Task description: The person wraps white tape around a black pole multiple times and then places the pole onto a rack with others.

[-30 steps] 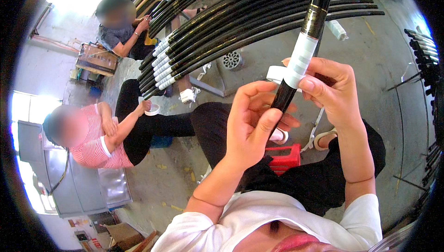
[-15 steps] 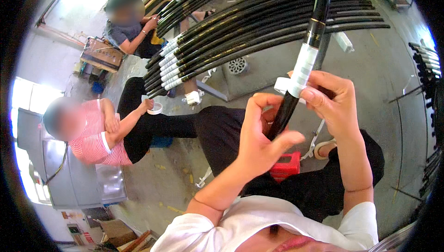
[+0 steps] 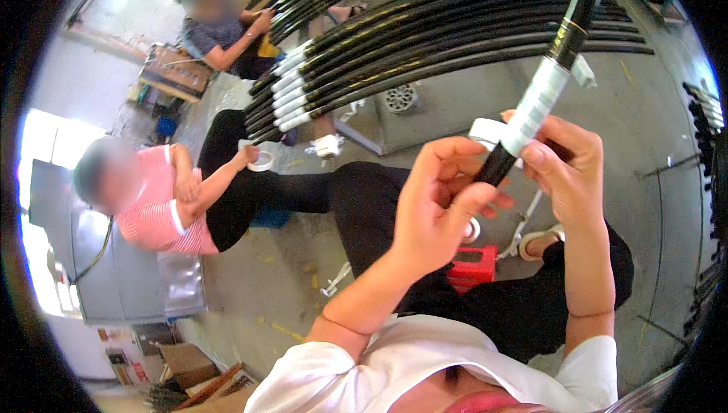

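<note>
A glossy black pole (image 3: 570, 43) slants up to the right in front of me, with a white wrap (image 3: 540, 98) spiralled round its lower part. My left hand (image 3: 447, 204) curls around the pole's bare black end below the wrap. At the wrap's lower edge, my right hand (image 3: 567, 166) closes thumb and fingers on the pole and the white tape. A white tape roll (image 3: 486, 131) sits against the pole between my hands. Parts of the right fingers are hidden behind the pole.
Many similar poles (image 3: 455, 34) lie side by side ahead, several white-wrapped near one end. A person in a striped shirt (image 3: 155, 193) at left holds a tape roll (image 3: 262, 161); another person (image 3: 227, 41) works farther back. A red plastic item (image 3: 473, 265) stands below my hands.
The pole has tilted further right at its upper end. Its wrapped part and both hands have shifted slightly right, and the tape roll sits nearer the pole's upper left side.
</note>
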A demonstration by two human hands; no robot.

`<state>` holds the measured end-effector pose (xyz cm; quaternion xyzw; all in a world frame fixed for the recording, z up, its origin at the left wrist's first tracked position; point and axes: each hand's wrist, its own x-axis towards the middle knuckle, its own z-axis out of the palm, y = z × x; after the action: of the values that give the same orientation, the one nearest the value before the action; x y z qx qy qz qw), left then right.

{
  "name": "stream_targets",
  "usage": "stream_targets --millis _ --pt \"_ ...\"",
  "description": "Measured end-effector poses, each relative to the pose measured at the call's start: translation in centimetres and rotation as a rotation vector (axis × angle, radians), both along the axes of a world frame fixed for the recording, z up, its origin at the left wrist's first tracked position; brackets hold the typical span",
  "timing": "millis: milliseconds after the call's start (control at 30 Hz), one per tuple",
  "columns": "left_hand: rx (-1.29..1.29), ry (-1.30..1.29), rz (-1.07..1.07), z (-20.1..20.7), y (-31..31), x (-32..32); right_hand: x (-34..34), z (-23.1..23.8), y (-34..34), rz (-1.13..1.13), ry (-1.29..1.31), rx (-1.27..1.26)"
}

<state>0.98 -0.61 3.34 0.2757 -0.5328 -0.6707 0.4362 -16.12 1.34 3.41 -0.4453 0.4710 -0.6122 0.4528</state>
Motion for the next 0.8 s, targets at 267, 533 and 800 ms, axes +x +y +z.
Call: stream_targets --millis 267,533,800 --pt "-0.299 -0.234 0.087 -1.1 -0.2 -0.3 -0.1 0.0 0.0 -0.038 0.015 -0.044" --pt "-0.409 -0.213 0.056 -1.0 -0.5 -0.1 0.4 0.3 0.0 -0.040 0.035 -0.044" --pt "-0.125 -0.084 -0.007 -0.4 -0.4 0.1 0.2 -0.1 0.1 -0.020 0.016 -0.037"
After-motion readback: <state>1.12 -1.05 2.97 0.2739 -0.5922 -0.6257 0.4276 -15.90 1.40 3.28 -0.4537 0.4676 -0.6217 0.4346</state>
